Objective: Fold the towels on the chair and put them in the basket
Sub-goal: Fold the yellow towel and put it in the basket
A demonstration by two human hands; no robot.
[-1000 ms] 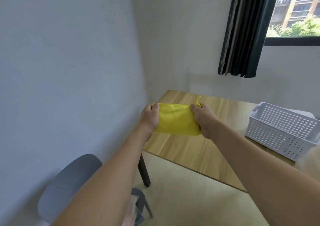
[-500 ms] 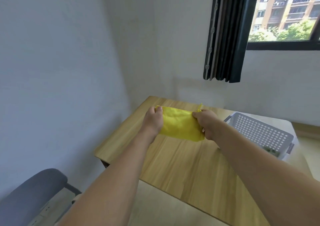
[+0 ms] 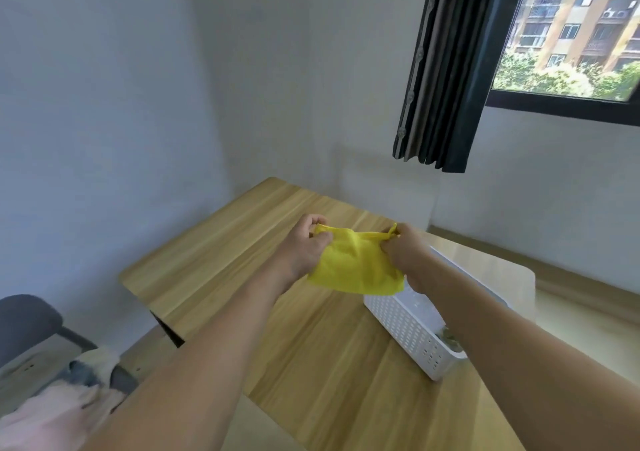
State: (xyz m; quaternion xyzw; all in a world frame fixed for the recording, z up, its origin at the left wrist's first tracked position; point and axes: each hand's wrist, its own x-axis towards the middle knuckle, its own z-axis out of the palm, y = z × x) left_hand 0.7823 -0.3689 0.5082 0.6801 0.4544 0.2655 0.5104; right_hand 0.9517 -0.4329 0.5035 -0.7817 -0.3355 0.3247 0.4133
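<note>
Towel: thin yellow cloth, matt, soft, limp, fine weave, small loop at top corner. Basket: white plastic, perforated walls, smooth, slight sheen. Table: wood-grain top, pale, smooth, satin finish, glare patch at far right corner. Chair: grey back, matt, looks upholstered; material not certain. Cloths on chair seat: soft fabric, pale pink and beige, crumpled, matt. Curtain: dark heavy cloth, pleated, matt. Walls: painted, flat, matt.
</note>
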